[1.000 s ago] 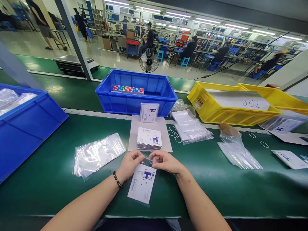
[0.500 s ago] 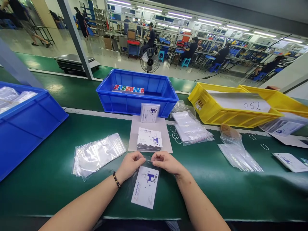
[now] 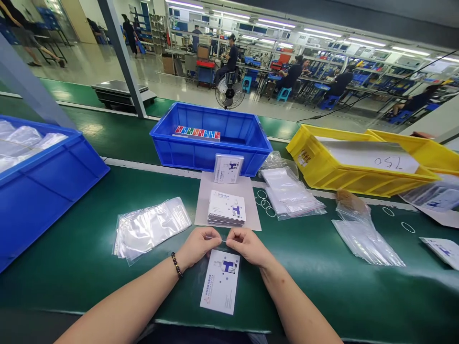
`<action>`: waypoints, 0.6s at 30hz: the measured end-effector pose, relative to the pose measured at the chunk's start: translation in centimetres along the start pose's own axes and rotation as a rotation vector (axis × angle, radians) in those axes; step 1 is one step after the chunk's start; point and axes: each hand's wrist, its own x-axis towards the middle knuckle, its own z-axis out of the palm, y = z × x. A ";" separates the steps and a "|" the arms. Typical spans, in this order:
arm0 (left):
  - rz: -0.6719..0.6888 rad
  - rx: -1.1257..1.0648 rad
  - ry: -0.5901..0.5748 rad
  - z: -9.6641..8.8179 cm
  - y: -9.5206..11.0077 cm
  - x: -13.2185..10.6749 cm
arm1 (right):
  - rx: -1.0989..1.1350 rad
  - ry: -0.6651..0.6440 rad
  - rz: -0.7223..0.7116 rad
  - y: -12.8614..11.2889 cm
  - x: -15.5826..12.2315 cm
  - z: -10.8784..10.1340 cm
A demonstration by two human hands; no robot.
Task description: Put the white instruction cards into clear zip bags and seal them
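Observation:
My left hand (image 3: 199, 247), with a beaded bracelet at the wrist, pinches the upper edge of a clear plastic bag (image 3: 223, 241). On the same edge, a short way to the right, my right hand (image 3: 248, 246) pinches too. A white printed booklet (image 3: 219, 289) with a purple picture lies flat below my fingers and looks to be inside the bag, whose clear sides are hard to make out. Just beyond my hands is a stack of matching booklets (image 3: 226, 208) on a grey board (image 3: 202, 210). Flat clear bags (image 3: 152, 227) lie fanned out to the left.
A blue bin (image 3: 211, 155) stands behind the board, with upright booklets (image 3: 228, 169) before it. Another blue bin (image 3: 46, 172) is at left, a yellow bin (image 3: 358, 174) at right. White rings (image 3: 264, 203) and more bags (image 3: 369, 239) lie on the green bench (image 3: 304, 286).
The view has shifted slightly, so the scene sits further right. Both hands keep their pinch on the bag's edge, and the booklet stays below them.

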 end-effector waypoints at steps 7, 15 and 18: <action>0.066 0.143 0.002 0.1 -1.1 0.3 | -0.239 0.030 -0.153 -0.2 0.0 0.8; 0.142 0.905 0.250 -4.1 3.0 -2.3 | -0.468 0.228 -0.464 -0.3 -0.5 0.2; -0.116 1.151 0.390 -7.8 3.0 -2.7 | -0.447 0.308 -0.510 -0.3 -0.7 0.2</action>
